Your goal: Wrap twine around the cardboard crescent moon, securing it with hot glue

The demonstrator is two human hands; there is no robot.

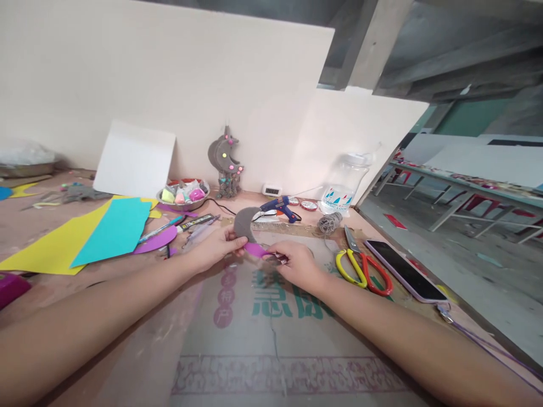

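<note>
Head view: above the counter, the left hand pinches a grey crescent and one end of a purple strip; the right hand, fingers closed, pinches the other end. Gripping near the join should keep both pieces aligned

The purple strip is half buried under the pinching fingers of the left hand and right hand. The small dark bit by the right hand is too tiny to call. The magenta thing at near left is chopped by the edge, and the bottle label is unreadable.
</note>
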